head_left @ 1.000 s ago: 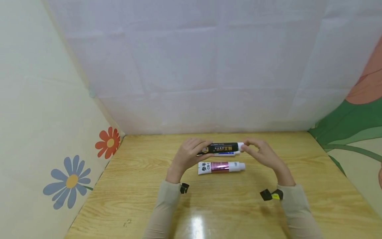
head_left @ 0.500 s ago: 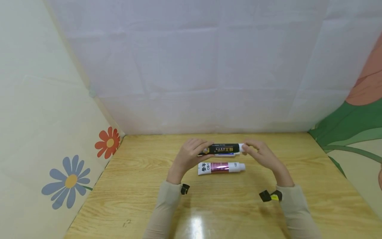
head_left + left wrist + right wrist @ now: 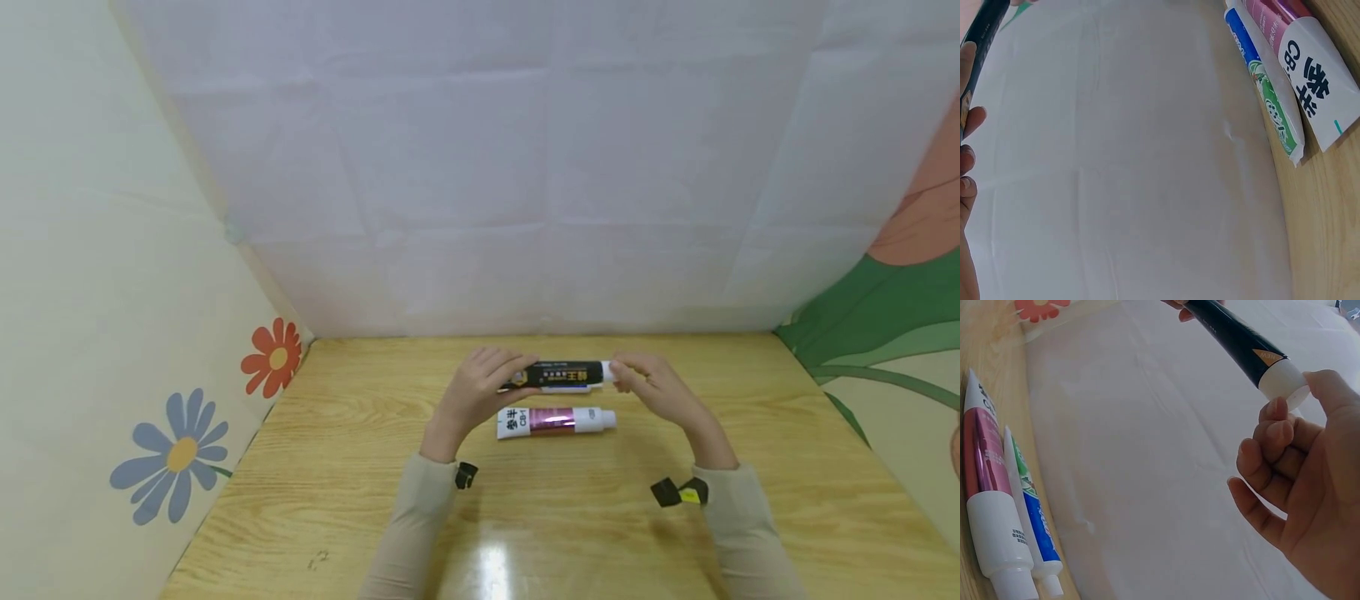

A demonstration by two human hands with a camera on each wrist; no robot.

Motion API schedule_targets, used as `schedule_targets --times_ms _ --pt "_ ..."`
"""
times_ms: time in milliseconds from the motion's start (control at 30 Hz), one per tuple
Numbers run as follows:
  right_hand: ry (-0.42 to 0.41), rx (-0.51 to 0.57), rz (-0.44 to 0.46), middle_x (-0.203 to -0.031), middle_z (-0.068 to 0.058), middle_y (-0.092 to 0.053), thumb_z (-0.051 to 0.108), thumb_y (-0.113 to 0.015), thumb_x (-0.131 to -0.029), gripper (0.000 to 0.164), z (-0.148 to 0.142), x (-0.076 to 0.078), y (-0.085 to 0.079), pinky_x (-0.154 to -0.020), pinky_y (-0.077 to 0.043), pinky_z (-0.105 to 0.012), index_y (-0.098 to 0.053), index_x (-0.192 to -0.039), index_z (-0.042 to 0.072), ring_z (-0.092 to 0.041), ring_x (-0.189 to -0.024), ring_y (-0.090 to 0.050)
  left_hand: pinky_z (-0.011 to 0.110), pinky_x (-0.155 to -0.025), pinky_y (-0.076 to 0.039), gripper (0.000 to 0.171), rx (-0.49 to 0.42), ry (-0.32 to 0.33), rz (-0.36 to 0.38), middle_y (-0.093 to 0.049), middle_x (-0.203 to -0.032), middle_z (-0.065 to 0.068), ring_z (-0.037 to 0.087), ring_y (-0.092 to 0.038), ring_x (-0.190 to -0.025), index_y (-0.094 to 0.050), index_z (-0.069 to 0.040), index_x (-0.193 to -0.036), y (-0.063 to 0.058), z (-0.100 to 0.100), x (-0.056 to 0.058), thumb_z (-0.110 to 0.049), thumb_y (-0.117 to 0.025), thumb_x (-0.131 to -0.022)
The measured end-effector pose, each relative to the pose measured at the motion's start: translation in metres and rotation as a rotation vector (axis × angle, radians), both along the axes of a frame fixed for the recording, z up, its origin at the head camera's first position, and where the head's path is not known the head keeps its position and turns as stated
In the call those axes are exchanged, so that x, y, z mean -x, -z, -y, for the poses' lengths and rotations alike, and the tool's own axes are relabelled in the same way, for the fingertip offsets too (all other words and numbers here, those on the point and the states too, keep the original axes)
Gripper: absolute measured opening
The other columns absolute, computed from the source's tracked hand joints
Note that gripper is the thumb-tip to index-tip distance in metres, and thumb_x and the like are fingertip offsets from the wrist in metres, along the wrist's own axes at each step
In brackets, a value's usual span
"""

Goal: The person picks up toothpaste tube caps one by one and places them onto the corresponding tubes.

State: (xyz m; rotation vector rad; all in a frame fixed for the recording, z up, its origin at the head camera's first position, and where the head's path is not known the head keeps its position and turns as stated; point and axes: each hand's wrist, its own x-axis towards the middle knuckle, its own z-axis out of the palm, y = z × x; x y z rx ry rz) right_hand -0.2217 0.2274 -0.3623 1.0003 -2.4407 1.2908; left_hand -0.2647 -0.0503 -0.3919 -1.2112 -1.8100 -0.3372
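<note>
A black toothpaste tube [image 3: 566, 372] with gold lettering is held level above the table between both hands. My left hand [image 3: 480, 387] grips its flat tail end, fingers over the top and thumb below. At the other end my right hand [image 3: 660, 387] pinches the white cap [image 3: 1280, 382] between thumb and fingertips. The cap sits on the tube. Below lies a white and pink toothpaste tube [image 3: 555, 421], its cap pointing right. Behind that, a blue, green and white toothpaste tube [image 3: 1266, 87] lies alongside, partly hidden in the head view by the black tube.
The wooden table [image 3: 337, 500] meets a pale cloth backdrop [image 3: 465, 183] at its far edge. Side panels with a blue flower [image 3: 180, 455], a red flower [image 3: 276, 358] and green leaves [image 3: 885, 325] stand left and right.
The black tube has shifted very slightly to the right. My right thumb and fingers have changed their position a little on the cap. The two tubes on the table have stayed put.
</note>
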Motion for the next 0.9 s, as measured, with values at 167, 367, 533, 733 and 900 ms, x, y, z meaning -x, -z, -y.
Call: schedule_targets --times_ms 167,367,533,733,900 --pt "0.012 -0.002 0.010 -0.066 0.008 -0.048 -0.003 -0.041 -0.093 0.030 0.000 -0.001 -0.001 -0.059 -0.043 -0.027 -0.052 -0.070 0.012 -0.010 -0.060 -0.047 0.023 -0.077 -0.051 0.047 0.003 0.009 0.003 -0.067 -0.096 0.001 0.011 -0.061 -0.084 -0.066 -0.007 -0.107 -0.001 0.000 -0.001 -0.035 -0.077 -0.072" --pt "0.047 -0.015 0.021 -0.072 0.005 -0.055 0.001 -0.042 -0.095 0.028 -0.008 0.014 0.019 -0.065 -0.043 -0.027 -0.059 -0.077 0.014 -0.008 -0.068 -0.051 0.023 -0.077 -0.051 0.045 -0.003 0.023 0.001 -0.067 -0.094 0.002 0.012 -0.062 -0.082 -0.067 -0.006 -0.107 -0.002 0.001 -0.001 -0.037 -0.075 -0.075" --pt "0.086 -0.034 0.031 -0.080 0.002 -0.061 0.009 -0.045 -0.097 0.021 -0.014 0.020 0.029 -0.073 -0.046 -0.032 -0.062 -0.086 0.014 -0.012 -0.077 -0.056 0.022 -0.078 -0.052 0.047 0.002 0.027 0.005 -0.067 -0.094 0.002 0.011 -0.062 -0.082 -0.066 -0.007 -0.108 -0.001 0.002 0.000 -0.034 -0.078 -0.072" --pt "0.112 -0.034 0.050 -0.092 0.000 -0.065 0.016 -0.055 -0.094 0.021 -0.012 0.019 0.028 -0.082 -0.048 -0.049 -0.062 -0.113 0.012 -0.017 -0.089 -0.059 0.023 -0.077 -0.052 0.051 0.005 0.018 0.015 -0.067 -0.093 0.002 0.011 -0.062 -0.081 -0.066 -0.007 -0.107 -0.001 0.003 0.002 -0.031 -0.082 -0.066" --pt "0.103 -0.033 0.026 -0.101 -0.001 -0.065 0.010 -0.065 -0.086 0.034 -0.006 0.014 0.021 -0.088 -0.044 -0.049 -0.060 -0.120 0.011 -0.012 -0.094 -0.056 0.023 -0.077 -0.052 0.048 0.004 0.011 0.032 -0.067 -0.093 0.002 0.012 -0.063 -0.081 -0.067 -0.006 -0.107 0.000 0.003 0.003 -0.034 -0.079 -0.070"
